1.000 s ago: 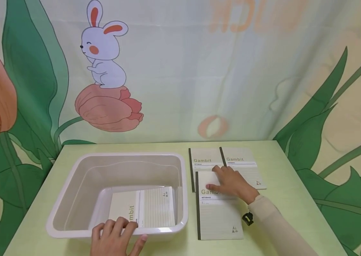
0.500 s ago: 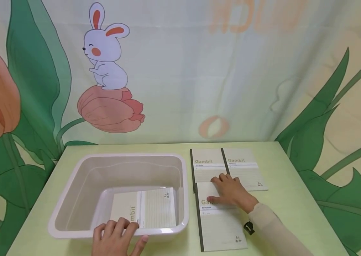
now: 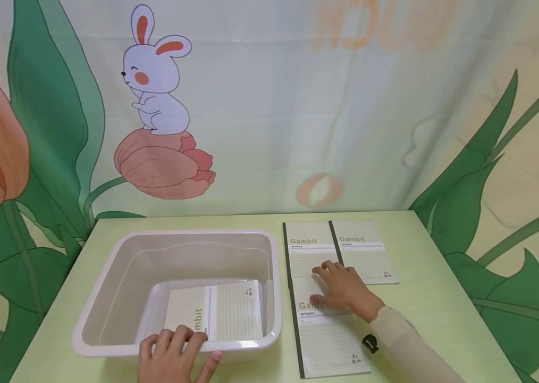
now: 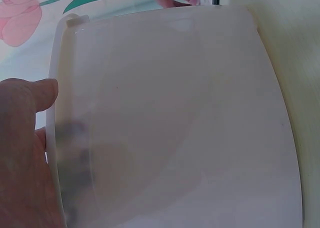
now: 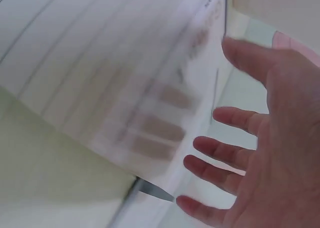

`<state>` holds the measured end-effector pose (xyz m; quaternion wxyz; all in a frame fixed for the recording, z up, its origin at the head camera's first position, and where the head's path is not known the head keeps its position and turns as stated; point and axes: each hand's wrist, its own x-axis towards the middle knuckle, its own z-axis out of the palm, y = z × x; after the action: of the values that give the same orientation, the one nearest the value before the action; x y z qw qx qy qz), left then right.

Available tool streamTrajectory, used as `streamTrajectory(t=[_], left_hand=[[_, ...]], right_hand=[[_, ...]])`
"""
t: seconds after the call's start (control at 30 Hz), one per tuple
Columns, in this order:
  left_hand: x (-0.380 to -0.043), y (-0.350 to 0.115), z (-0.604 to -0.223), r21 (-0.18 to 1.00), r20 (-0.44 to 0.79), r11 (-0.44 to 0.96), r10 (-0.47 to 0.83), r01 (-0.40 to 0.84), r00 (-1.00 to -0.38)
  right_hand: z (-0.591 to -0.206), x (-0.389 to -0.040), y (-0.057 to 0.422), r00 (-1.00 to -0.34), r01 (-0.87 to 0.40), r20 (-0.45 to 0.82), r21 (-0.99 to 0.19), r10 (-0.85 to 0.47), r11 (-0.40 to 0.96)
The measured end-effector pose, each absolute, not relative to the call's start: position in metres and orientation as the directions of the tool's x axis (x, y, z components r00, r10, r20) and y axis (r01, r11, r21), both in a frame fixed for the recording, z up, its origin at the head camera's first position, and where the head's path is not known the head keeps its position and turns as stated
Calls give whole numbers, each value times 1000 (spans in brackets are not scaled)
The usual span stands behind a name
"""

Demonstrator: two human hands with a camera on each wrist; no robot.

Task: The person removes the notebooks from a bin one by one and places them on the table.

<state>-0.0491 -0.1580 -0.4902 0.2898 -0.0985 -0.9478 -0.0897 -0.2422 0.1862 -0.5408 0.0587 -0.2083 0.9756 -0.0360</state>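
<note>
My left hand (image 3: 171, 354) grips the front rim of a pale plastic bin (image 3: 275, 287). In the left wrist view the thumb lies along the outer side of the bin wall (image 4: 175, 113), and the other fingers go over the rim. A Gambit notebook (image 3: 236, 311) lies crosswise inside the bin. To the right of the bin, my right hand (image 3: 348, 290) is over the top part of another notebook (image 3: 331, 346), fingers spread and slightly bent. The right wrist view shows these fingers apart at the edge of the lined cover (image 5: 90, 53); whether they touch it I cannot tell.
Behind the front notebook lie two more, a left one (image 3: 306, 239) and a right one (image 3: 365, 255), side by side. The front notebook overlaps the left one's lower end. A printed curtain (image 3: 260, 133) hangs behind the light green table (image 3: 422, 287).
The front notebook has slid toward me, uncovering more of the two behind it. My right hand has moved slightly toward me with it. The left hand keeps its hold on the bin.
</note>
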Motion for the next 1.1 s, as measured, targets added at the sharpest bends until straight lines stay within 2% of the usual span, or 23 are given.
streamTrajectory(t=[0.6, 1.1], left_hand=[[-50, -159, -491, 112, 587, 961, 140, 251, -797], [-49, -159, -493, 118, 593, 958, 143, 261, -792]], right_hand=[[-451, -236, 186, -856, -508, 131, -37, -500, 860], [-370, -234, 158, -748, -626, 241, 52, -618, 778]])
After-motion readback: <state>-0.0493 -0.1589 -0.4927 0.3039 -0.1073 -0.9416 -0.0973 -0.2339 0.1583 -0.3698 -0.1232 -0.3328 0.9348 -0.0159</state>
